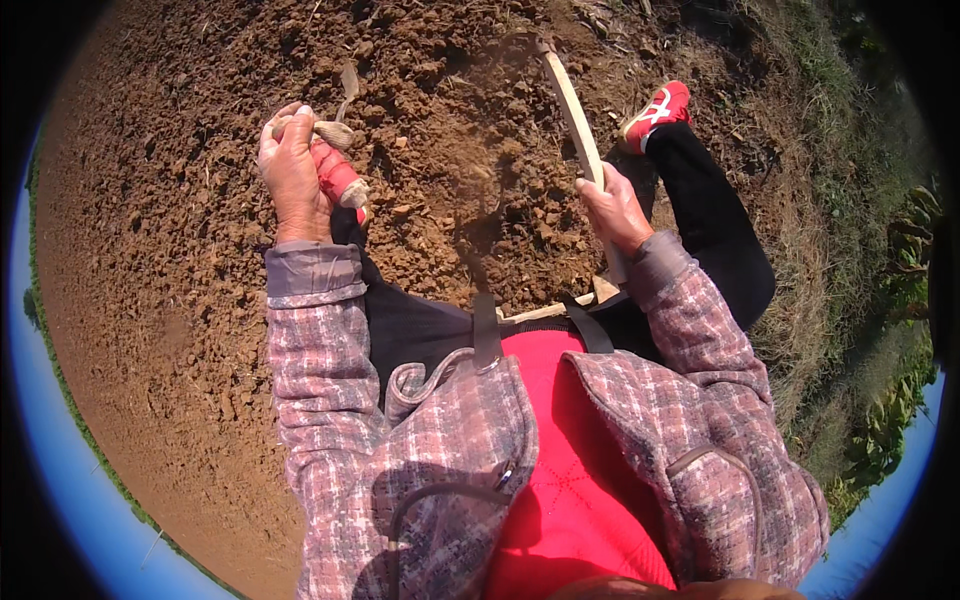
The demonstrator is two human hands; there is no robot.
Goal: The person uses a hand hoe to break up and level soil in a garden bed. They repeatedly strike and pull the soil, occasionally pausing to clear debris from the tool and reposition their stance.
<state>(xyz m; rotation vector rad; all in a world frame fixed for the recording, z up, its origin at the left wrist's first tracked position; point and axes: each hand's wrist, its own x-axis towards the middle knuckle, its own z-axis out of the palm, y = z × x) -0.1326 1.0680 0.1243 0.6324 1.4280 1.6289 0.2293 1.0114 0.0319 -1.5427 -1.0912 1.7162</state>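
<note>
My left hand (296, 161) is raised over the loose soil, its fingers closed around a tan piece (334, 133) whose exact kind is unclear. Right beside it, against the palm side, is a red-wrapped item (335, 171) with a frayed pale end; I cannot tell whether the two are joined. A thin brown leaf-like strip (349, 84) sticks up just beyond. In my right hand (616, 201) is a pale, slightly curved wooden tool handle (574, 112). The tool's dark head at the handle's far end is blurred against the soil, so its shape is unclear.
Clumpy brown soil (450, 150) spreads ahead and left. My right foot, in a red shoe (660, 112) with white stripes, is on the ground at upper right. Dry grass (802, 262) and leafy plants (881, 427) border the right. A wooden strip (551, 310) lies near my lap.
</note>
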